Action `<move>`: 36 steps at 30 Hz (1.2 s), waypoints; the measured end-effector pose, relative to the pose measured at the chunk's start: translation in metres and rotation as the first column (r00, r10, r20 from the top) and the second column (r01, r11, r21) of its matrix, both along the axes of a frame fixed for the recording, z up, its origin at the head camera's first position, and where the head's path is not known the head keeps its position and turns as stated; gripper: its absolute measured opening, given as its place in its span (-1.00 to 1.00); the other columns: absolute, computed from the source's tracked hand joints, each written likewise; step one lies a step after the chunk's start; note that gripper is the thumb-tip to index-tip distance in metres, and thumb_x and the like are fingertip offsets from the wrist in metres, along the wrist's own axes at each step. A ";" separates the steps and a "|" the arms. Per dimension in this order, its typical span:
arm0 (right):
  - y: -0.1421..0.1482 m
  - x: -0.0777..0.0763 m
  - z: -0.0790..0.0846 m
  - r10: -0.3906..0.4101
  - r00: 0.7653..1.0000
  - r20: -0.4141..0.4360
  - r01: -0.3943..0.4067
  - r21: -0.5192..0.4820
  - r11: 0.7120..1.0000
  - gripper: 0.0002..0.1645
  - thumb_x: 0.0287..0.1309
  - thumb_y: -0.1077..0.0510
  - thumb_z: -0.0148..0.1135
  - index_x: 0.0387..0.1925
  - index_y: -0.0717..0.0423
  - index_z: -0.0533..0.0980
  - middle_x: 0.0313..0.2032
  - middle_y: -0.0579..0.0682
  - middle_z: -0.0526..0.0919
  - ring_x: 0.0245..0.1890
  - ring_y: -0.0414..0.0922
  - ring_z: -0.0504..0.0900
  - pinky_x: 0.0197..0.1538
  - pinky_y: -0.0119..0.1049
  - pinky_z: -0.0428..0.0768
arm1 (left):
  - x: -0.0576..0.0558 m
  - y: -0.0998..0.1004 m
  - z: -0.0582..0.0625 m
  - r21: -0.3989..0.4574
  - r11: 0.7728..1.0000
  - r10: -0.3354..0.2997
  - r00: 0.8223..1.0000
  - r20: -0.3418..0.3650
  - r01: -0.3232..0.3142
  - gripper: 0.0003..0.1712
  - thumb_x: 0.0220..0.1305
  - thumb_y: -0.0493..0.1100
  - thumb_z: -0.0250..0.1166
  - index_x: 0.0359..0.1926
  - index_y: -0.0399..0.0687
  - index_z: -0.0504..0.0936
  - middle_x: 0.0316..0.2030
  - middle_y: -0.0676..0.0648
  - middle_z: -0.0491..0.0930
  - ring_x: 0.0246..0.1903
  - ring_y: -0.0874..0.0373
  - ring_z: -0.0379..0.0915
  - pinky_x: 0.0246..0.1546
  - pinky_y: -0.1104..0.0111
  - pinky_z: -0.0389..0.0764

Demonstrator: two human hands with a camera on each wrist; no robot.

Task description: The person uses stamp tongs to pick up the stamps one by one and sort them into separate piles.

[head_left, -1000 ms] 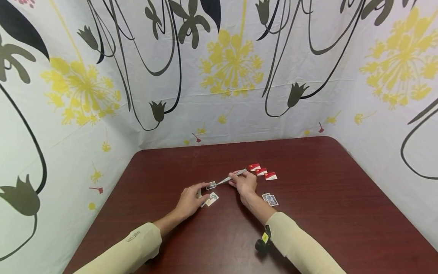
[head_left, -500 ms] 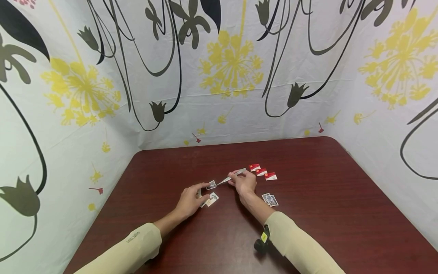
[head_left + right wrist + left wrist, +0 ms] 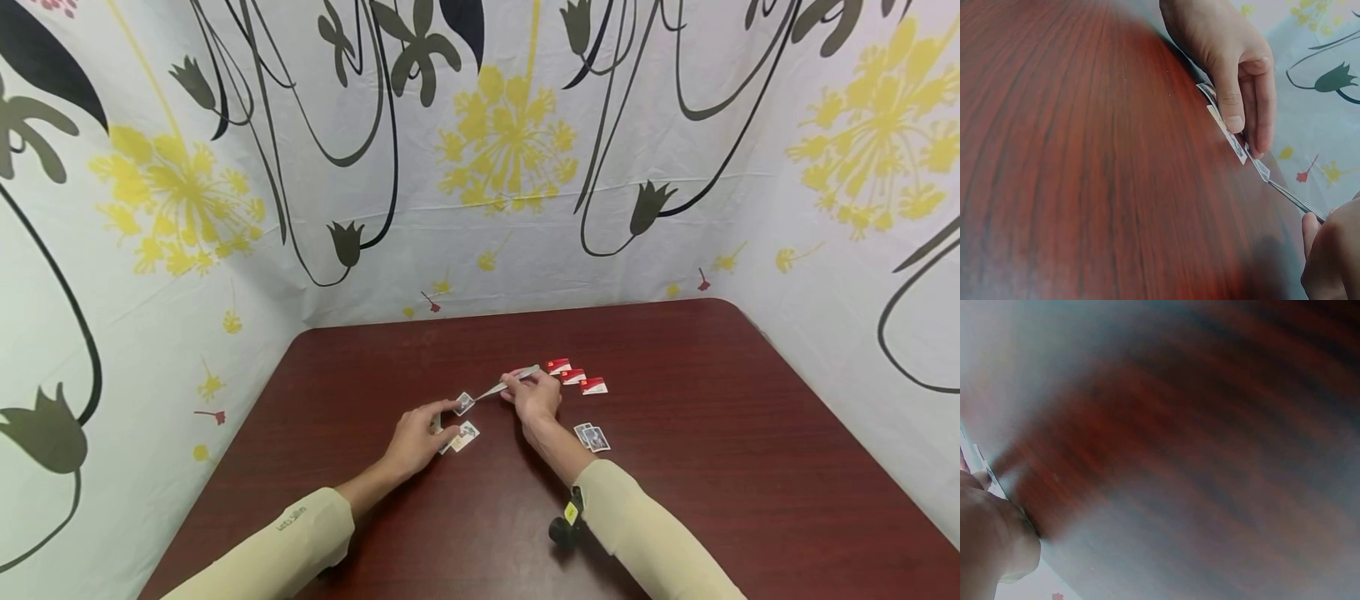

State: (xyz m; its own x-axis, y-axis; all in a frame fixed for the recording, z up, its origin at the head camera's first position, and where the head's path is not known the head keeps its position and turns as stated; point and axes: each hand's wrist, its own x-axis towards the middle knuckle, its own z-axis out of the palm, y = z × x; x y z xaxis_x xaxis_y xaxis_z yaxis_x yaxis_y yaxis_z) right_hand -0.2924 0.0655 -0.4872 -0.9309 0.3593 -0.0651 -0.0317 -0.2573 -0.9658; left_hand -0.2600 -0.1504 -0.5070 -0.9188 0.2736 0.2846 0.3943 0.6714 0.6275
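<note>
Between thumb and fingers my right hand (image 3: 534,402) holds silver tweezers (image 3: 501,385), whose tip meets the right edge of a small stamp-like card (image 3: 464,404) with a white border and a grey picture. My left hand (image 3: 414,437) has its index fingertip at this card's left edge. Its thumb rests by a few overlapping picture cards (image 3: 467,435), partly covered by the hand. From the right wrist view, the left thumb and fingers (image 3: 1230,100) reach down straight over the cards, and the tweezers (image 3: 1297,200) touch the far card's corner. The left wrist view is mostly blurred tabletop.
Three red-and-white cards (image 3: 573,377) lie staggered beyond my right hand. Nearer, to the right of that forearm, overlapping grey picture cards (image 3: 592,437) lie on the dark red-brown table (image 3: 675,500). A black wrist camera (image 3: 562,529) hangs under the right sleeve. Flower-printed cloth surrounds the table.
The small card at the tweezers' tip has turned slightly and shifted a little away from me. My right hand and forearm have moved slightly left and up; the left hand stays put.
</note>
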 end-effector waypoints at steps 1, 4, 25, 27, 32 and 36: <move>0.000 -0.001 0.000 -0.005 1.000 0.000 0.005 0.000 1.000 -0.85 0.26 0.44 0.44 -0.20 0.52 0.64 -0.26 0.35 0.79 -0.44 -0.14 0.80 -0.31 -0.28 0.77 | 0.000 0.000 0.000 0.005 1.000 0.002 1.000 0.006 -0.002 -0.51 0.30 -0.16 0.55 0.25 -0.01 0.74 0.23 -0.17 0.68 0.28 -0.11 0.56 0.27 -0.04 0.54; -0.002 -0.003 -0.001 -0.019 1.000 0.001 0.019 0.004 1.000 -0.87 0.26 0.44 0.44 -0.22 0.51 0.65 -0.27 0.34 0.79 -0.46 -0.15 0.80 -0.34 -0.32 0.76 | 0.000 0.001 0.001 0.011 1.000 -0.001 1.000 0.001 0.001 -0.52 0.30 -0.18 0.55 0.24 -0.02 0.74 0.23 -0.18 0.68 0.28 -0.11 0.57 0.26 -0.05 0.54; 0.000 0.004 -0.001 -0.012 0.999 0.051 0.016 -0.079 0.997 -0.83 0.27 0.44 0.43 -0.17 0.53 0.64 -0.27 0.33 0.79 -0.36 -0.02 0.84 -0.25 -0.19 0.78 | 0.001 0.001 0.001 0.013 1.000 -0.002 1.000 0.014 0.002 -0.52 0.31 -0.17 0.54 0.24 -0.03 0.74 0.25 -0.19 0.67 0.26 -0.11 0.57 0.23 -0.05 0.56; -0.001 0.005 -0.002 -0.014 0.999 0.043 0.018 -0.084 0.996 -0.84 0.26 0.45 0.43 -0.18 0.53 0.64 -0.28 0.32 0.79 -0.36 -0.01 0.84 -0.26 -0.19 0.78 | 0.001 0.001 0.002 0.010 1.000 -0.001 1.000 0.012 0.001 -0.52 0.31 -0.17 0.54 0.24 -0.04 0.74 0.24 -0.19 0.67 0.26 -0.10 0.57 0.23 -0.04 0.56; -0.003 0.008 -0.003 -0.023 0.999 0.024 0.025 -0.080 0.996 -0.83 0.25 0.45 0.43 -0.17 0.53 0.64 -0.30 0.31 0.80 -0.40 -0.06 0.84 -0.27 -0.20 0.78 | 0.001 0.001 0.001 0.007 1.000 0.005 1.000 0.003 -0.005 -0.52 0.30 -0.18 0.55 0.23 -0.03 0.74 0.22 -0.16 0.69 0.21 -0.06 0.60 0.19 -0.02 0.58; -0.005 0.009 -0.004 -0.035 0.999 0.008 0.036 -0.078 0.996 -0.81 0.25 0.46 0.43 -0.15 0.55 0.62 -0.30 0.32 0.80 -0.43 -0.08 0.83 -0.29 -0.20 0.78 | 0.001 0.001 0.000 0.009 1.000 0.003 1.000 0.002 -0.003 -0.52 0.30 -0.18 0.55 0.23 -0.03 0.74 0.21 -0.16 0.70 0.14 -0.02 0.62 0.16 -0.01 0.59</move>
State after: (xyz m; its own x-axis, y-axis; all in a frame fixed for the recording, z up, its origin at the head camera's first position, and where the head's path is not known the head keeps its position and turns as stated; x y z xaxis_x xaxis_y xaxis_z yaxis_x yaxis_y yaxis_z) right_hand -0.2831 0.0606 -0.4912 -0.9171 0.3857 -0.1004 -0.0360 -0.3310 -0.9429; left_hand -0.2592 -0.1491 -0.5068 -0.9202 0.2686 0.2849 0.3910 0.6668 0.6344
